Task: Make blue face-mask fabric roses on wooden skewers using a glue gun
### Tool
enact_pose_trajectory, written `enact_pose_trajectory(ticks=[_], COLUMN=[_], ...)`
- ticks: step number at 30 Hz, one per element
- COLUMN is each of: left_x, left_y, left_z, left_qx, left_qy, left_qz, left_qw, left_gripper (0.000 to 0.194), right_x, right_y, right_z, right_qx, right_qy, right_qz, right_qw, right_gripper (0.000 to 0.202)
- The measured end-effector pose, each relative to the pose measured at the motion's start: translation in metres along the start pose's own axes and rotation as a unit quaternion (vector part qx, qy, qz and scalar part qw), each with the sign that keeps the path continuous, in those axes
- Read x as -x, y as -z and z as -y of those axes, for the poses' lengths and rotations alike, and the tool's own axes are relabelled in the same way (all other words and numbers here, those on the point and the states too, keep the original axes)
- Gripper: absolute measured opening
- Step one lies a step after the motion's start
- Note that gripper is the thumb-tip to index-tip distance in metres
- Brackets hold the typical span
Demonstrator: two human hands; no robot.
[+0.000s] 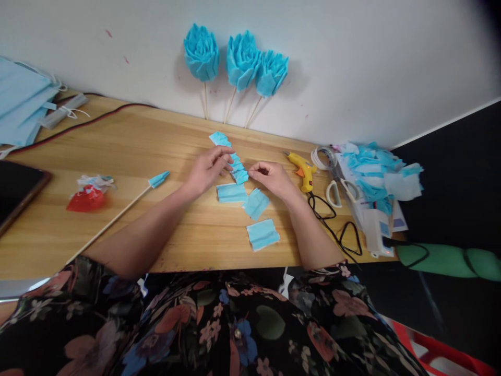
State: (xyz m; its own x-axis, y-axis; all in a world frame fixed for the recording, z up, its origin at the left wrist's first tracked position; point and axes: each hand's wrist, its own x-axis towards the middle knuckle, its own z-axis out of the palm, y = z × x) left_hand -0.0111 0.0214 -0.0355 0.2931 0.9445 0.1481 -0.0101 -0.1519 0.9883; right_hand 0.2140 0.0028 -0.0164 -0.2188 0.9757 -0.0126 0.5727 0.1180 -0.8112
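A row of overlapping light blue fabric pieces lies on the wooden table in front of me. My left hand rests at the row's left side, fingers loosely bent and apart, fingertips on the pieces. At the row's lower right edge, my right hand pinches a blue piece between thumb and forefinger. Just below are a flat blue rectangle and a tilted blue piece. Nearer me lies another blue rectangle. Left of my left forearm, a thin wooden stick has a rolled blue tip.
Several blue fabric flowers on sticks lean against the wall. At right are a yellow glue gun with a black cord, scissors, tape and blue scraps. Face masks, a red bundle and a dark device lie left.
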Motion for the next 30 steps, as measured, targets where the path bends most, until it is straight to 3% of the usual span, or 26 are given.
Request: enact_pose_trajectory(ticks=[13,30], left_x=[0.0,-0.001], left_y=[-0.001,-0.001], left_z=[-0.001,-0.002], left_qx=[0.001,-0.006], left_qy=[0.005,0.002], left_qz=[-0.002,-0.031], left_qw=[1.0,0.999], left_gripper=[0.017,0.016], right_x=[0.002,0.002], right_y=[-0.005,-0.009], right_z=[0.013,0.013], right_qx=[0.115,0.163], right_qy=[-0.019,-0.015], right_qz=[-0.035,-0.045], right_qw=[0.993,0.986], right_gripper=[0.013,0.011])
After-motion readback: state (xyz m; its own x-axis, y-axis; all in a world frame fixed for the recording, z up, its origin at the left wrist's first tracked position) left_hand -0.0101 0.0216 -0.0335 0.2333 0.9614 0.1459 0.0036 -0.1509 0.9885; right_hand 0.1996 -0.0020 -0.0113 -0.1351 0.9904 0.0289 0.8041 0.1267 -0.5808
